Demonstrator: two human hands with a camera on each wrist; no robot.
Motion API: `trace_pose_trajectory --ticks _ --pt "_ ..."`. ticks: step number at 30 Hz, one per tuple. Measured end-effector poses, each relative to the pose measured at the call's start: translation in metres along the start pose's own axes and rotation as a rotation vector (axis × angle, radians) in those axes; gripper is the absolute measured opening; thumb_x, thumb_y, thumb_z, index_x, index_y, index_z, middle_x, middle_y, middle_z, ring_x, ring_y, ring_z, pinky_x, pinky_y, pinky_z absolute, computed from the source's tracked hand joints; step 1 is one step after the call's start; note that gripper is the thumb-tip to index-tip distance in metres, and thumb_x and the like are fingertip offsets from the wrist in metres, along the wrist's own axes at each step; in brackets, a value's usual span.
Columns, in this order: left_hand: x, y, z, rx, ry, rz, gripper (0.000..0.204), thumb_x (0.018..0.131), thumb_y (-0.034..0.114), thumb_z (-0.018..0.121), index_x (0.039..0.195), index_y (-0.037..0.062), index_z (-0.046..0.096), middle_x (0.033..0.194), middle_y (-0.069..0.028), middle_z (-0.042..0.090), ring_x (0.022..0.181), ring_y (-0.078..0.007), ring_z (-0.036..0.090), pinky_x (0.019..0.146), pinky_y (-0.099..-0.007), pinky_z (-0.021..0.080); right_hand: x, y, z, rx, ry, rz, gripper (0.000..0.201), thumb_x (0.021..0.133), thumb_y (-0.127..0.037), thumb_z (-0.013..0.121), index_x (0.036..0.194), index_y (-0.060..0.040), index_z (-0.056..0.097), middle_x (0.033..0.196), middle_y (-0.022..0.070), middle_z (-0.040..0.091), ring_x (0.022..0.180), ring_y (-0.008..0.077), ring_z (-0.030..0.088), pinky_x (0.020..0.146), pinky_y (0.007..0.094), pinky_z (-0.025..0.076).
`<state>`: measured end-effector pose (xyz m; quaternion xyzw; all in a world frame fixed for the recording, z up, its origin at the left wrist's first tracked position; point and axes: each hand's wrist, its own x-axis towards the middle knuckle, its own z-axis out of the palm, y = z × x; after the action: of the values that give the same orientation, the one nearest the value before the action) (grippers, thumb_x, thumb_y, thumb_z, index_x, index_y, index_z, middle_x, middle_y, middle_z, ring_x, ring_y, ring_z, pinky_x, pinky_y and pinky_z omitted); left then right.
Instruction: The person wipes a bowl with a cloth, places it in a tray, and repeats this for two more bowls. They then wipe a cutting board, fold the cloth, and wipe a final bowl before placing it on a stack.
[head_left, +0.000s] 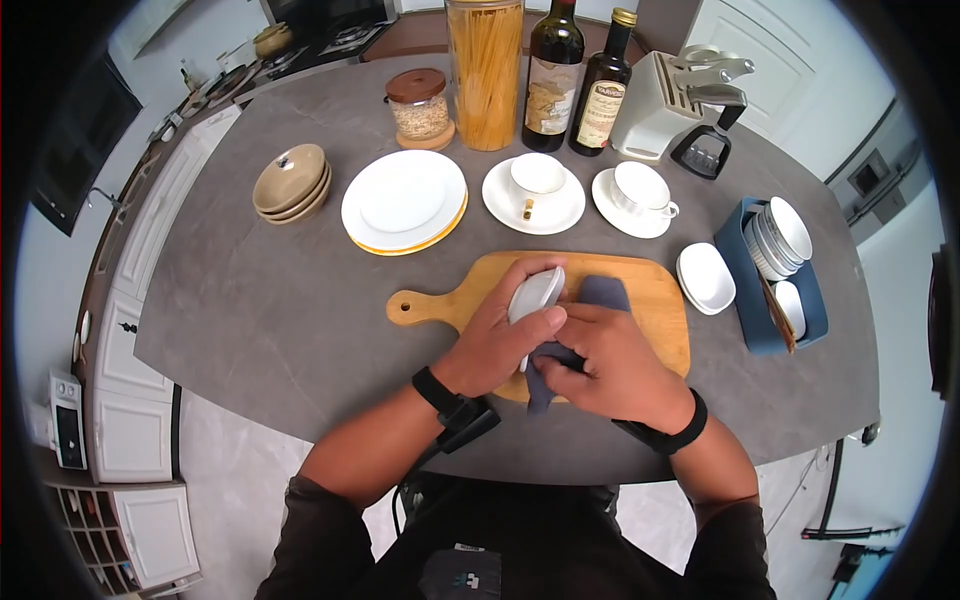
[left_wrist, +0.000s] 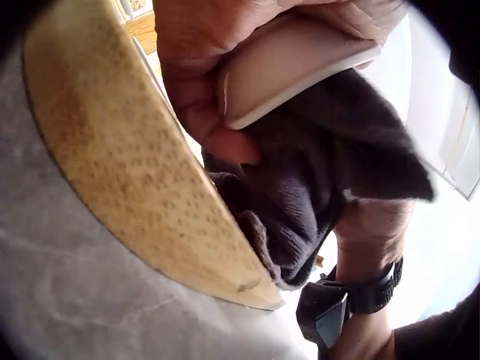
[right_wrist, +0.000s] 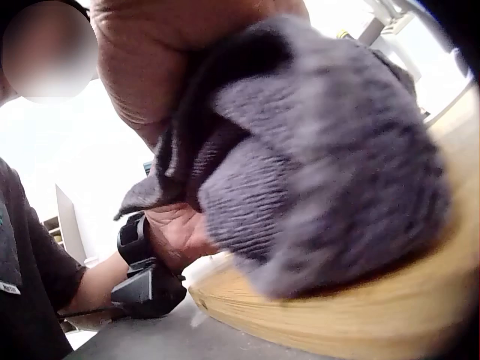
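Note:
My left hand (head_left: 488, 345) grips a small white dish (head_left: 538, 290), tilted on edge above the wooden cutting board (head_left: 655, 325). In the left wrist view, fingers curl around the back of the dish (left_wrist: 296, 64) and its rim faces the cloth. My right hand (head_left: 630, 368) holds a bunched grey-purple cloth (head_left: 604, 291) against the dish's inner side. Folds of the cloth (right_wrist: 322, 165) fill the right wrist view and hide the dish there. One end of the cloth hangs down over the board's near edge.
Right of the board lie small white dishes (head_left: 706, 278) and a blue rack (head_left: 765, 340) holding bowls. Behind it stand white plates (head_left: 404, 200), two cups (head_left: 537, 174) on saucers, and brown bowls (head_left: 290, 180). Farther back are bottles (head_left: 553, 90), a pasta jar (head_left: 486, 80) and a knife block (head_left: 645, 110).

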<state>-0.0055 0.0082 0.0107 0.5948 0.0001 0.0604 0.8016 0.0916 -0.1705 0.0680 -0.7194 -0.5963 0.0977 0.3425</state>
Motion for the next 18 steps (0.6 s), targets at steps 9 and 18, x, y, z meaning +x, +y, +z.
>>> trace_pose_trajectory --ticks 9,18 --pt "0.003 -0.004 0.000 -0.068 0.031 0.146 0.068 0.106 0.032 0.071 0.164 0.0114 0.041 0.140 -0.0050 0.055 0.128 -0.0135 0.053 0.112 -0.0335 0.046 -0.002 0.006 0.014 0.288 0.232 0.088 0.050 0.093 -0.011 0.083 0.138 0.0002 0.065 0.124 0.0223 0.073 0.108 0.0423 0.072 0.095 0.0424 0.056" --pt "0.003 -0.006 -0.003 -0.301 -0.065 0.029 0.095 0.096 0.068 0.069 0.162 0.0045 0.042 0.140 -0.0215 0.066 0.130 -0.0292 0.067 0.114 -0.0456 0.054 -0.004 0.011 -0.002 0.631 -0.015 -0.003 0.047 0.090 -0.004 0.082 0.135 -0.0021 0.068 0.124 0.0128 0.076 0.110 0.0268 0.075 0.102 0.0356 0.054"
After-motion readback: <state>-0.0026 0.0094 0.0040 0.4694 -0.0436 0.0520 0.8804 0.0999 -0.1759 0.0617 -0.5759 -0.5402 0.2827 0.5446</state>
